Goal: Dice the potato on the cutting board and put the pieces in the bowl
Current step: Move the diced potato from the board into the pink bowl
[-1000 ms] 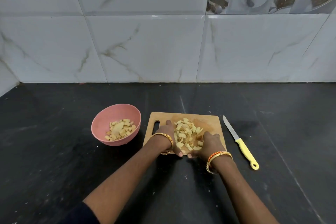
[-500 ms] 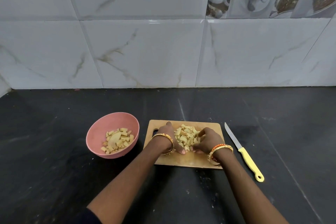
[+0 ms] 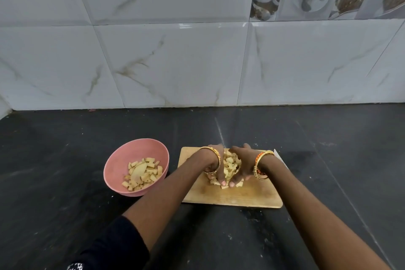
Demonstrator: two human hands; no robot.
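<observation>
Diced potato [image 3: 230,165] is lying heaped on the board [image 3: 236,195], its pieces being gathered between two cupped palms. The left hand [image 3: 213,163] is pressing against the heap's left side and the right hand [image 3: 243,165] against its right side, fingers curled inward around the pieces with tips meeting at the near edge of the heap; this hold is judged to be for scooping the pile in one lift. A few pieces are lying loose on the board just beside the fingertips. The bowl [image 3: 116,169] is standing just left of the board, already holding diced pieces and one larger slice, presumably set close to shorten the transfer. A knife blade [image 3: 279,155] is showing at the board's right edge, mostly hidden by the right arm. No writing or brand is readable.
</observation>
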